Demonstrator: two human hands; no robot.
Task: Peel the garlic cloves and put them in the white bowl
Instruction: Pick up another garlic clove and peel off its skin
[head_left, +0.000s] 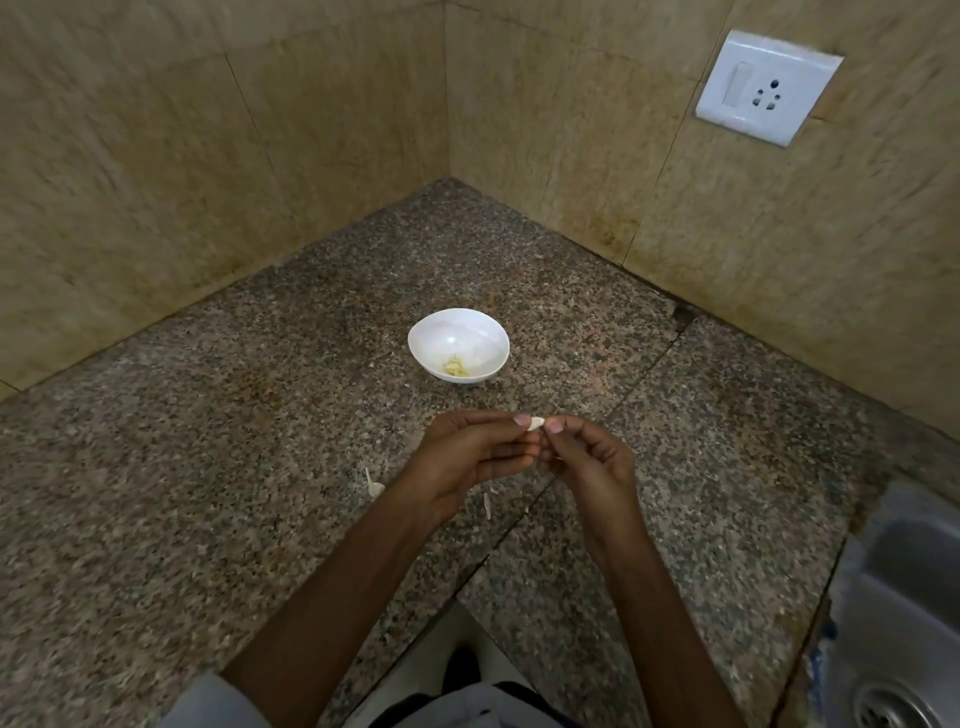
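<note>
1. head view: the left hand (467, 457) and right hand (592, 467) meet above the counter (234, 467), fingers curled in. both pinch one small clove (536, 423) between thumb tips and fingers, probably so one hand steadies it while the other picks at the skin.
2. the clove sits at the top of the two hands and looks pale. how much skin is left on it is too small to tell.
3. the bowl (415, 338) stands just beyond the hands, apart from them, likely close so a peeled clove has a short way to go. a few yellowish peeled cloves (456, 368) lie in its bottom.
4. skin scraps (375, 486) lie on the counter under and left of the left wrist, seemingly let fall where the peeling is done.
5. a sink (904, 597) lies well right of the right arm.
</note>
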